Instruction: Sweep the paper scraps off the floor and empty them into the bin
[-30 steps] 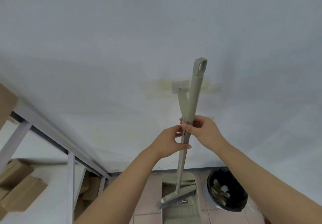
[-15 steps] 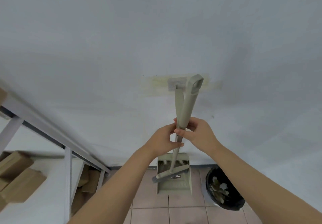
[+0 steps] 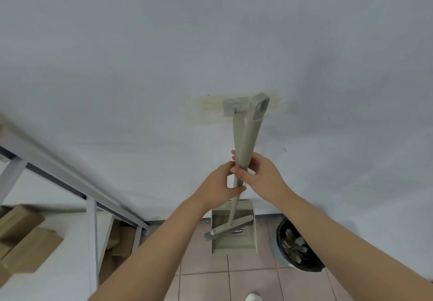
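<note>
At frame centre, the broom handle [image 3: 251,136] is gripped by the left hand [image 3: 219,187] and right hand [image 3: 263,176]; the dustpan [image 3: 234,242] is seen below, the bin [image 3: 298,245] at lower right.

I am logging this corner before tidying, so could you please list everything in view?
Broom: one, beige, upright before the wall, head in front of the dustpan.
Dustpan: one, beige, standing on the floor against the wall.
Wall plate: one, pale grey, above them.
Bin: one, black, right of dustpan; paper scraps inside.
Shelf frame: one, grey, left.
Cardboard boxes: several, brown, on the shelves.
Floor: pinkish tiles.
Shoe tip: one, white, bottom edge.
Left hand, right hand: both grip the broom handle.
</note>
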